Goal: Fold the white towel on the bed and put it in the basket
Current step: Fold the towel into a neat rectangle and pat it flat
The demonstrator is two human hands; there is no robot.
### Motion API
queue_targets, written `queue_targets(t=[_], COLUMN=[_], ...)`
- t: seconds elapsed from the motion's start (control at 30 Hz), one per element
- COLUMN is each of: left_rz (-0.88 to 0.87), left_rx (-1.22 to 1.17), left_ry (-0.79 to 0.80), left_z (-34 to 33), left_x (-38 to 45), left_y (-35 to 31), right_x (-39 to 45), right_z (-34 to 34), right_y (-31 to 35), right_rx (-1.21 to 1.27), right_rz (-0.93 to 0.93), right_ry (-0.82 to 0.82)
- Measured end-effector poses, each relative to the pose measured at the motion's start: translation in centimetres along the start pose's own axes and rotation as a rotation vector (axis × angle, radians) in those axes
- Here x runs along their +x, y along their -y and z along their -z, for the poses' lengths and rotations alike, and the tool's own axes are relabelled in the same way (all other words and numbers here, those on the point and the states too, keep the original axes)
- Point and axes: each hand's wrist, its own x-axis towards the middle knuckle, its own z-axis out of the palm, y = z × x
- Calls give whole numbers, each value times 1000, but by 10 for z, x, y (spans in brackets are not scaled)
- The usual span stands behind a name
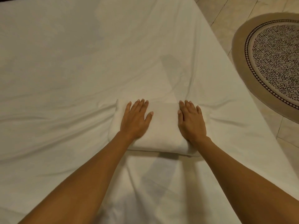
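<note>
The white towel (163, 126) lies folded into a thick rectangle on the bed (64, 70), near the bed's right side. My left hand (135, 118) rests flat on the towel's left half, palm down, fingers close together. On the towel's right half my right hand (191, 120) also lies flat, palm down. Neither hand grips the cloth. No basket is in view.
The bed's white sheet is wrinkled around the towel. The bed's right edge (242, 97) runs diagonally from top centre to lower right. Beyond it is a beige tiled floor (226, 10) with a round patterned rug (275, 62).
</note>
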Motion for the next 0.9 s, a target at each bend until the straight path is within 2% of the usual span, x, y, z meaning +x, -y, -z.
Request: queue_targets(t=[0.13,0.23,0.37,0.5,0.63,0.73,0.9], left_rz=[-39,-107,-253,-219,-168,-155,-167], left_rx=[-14,-41,148,312,467,486,482], left_ry=[-135,-216,-219,-221,-149,-146,-189], left_z=[5,-2,-19,-10,-4,-7,-5], left_x=[-28,-71,-114,-97,-73,-62,-60], left_y=[-4,-1,21,31,31,28,26], right_x=[-46,-95,-121,-101,-77,-67,-66], right_z=[6,1,-6,-9,-12,-12,-4], right_y=[11,3,-12,-7,1,3,4], right_rx=[118,20,-191,-317,-431,-440,-378], right_rz=[55,205,310,242,118,77,110], right_ry=[-215,-138,-41,-69,-10,46,-55])
